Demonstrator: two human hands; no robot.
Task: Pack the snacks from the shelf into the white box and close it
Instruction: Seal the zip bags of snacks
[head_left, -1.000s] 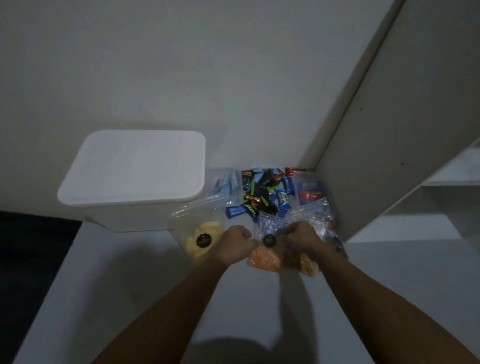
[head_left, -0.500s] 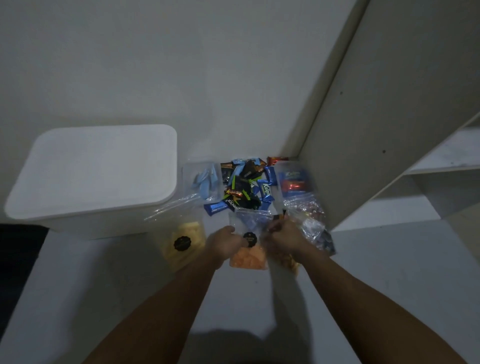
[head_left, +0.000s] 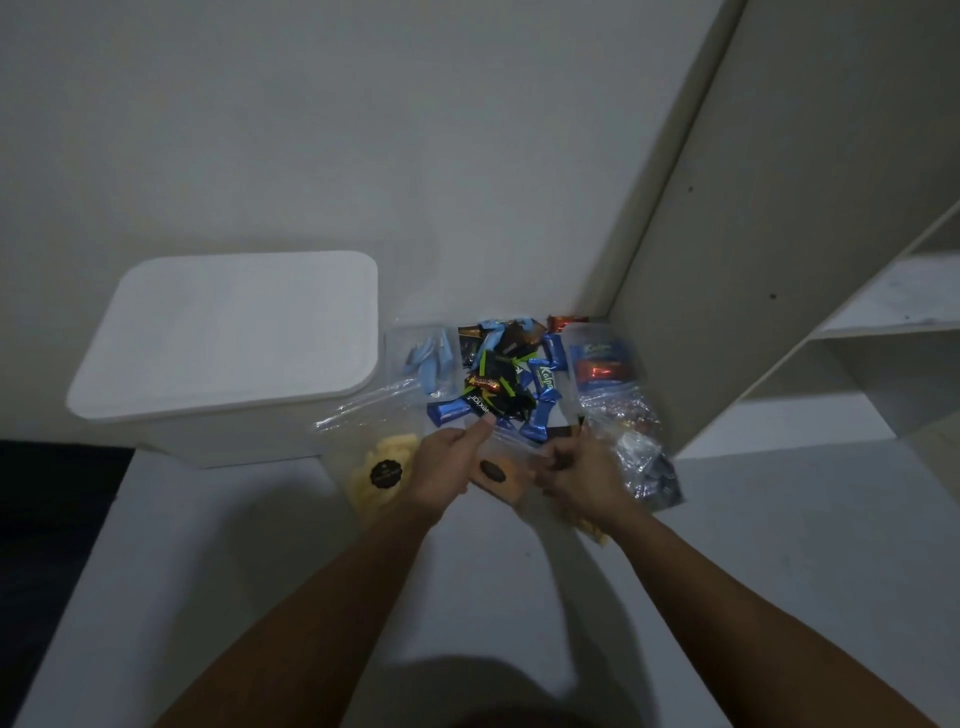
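Starting at the left, the white box (head_left: 223, 358) sits against the wall with its lid (head_left: 228, 327) on, so I cannot see inside it; its long side runs left to right. Just beside its near right corner lies a clear bag of pale yellow snacks (head_left: 382, 475) with a round dark sticker, its mouth pointing up toward the box. My left hand (head_left: 447, 470) overlaps that bag's right edge, and its fingers curl round the left side of a small clear bag of orange snacks (head_left: 501, 475), thumb laid along the top. The orange bag lies roughly crosswise between my hands, tilted, with a dark oval sticker facing me. My right hand (head_left: 576, 475) grips the bag's right edge, fingers bent in tight.

Behind my hands a heap of wrapped candies (head_left: 511, 382) in blue, black and orange lies loose on the shelf (head_left: 467, 582), pointing every way. A clear bag of light blue pieces (head_left: 428, 358) lies left of the heap, and a clear bag of blue and red bars (head_left: 600, 361) lies right of it. Nearer my right hand sits a crumpled clear bag of mixed sweets (head_left: 636, 447), touching the upright side panel (head_left: 789, 234).

The shelf is white and the room dim, and more white shelving (head_left: 883, 322) stands at the far right.
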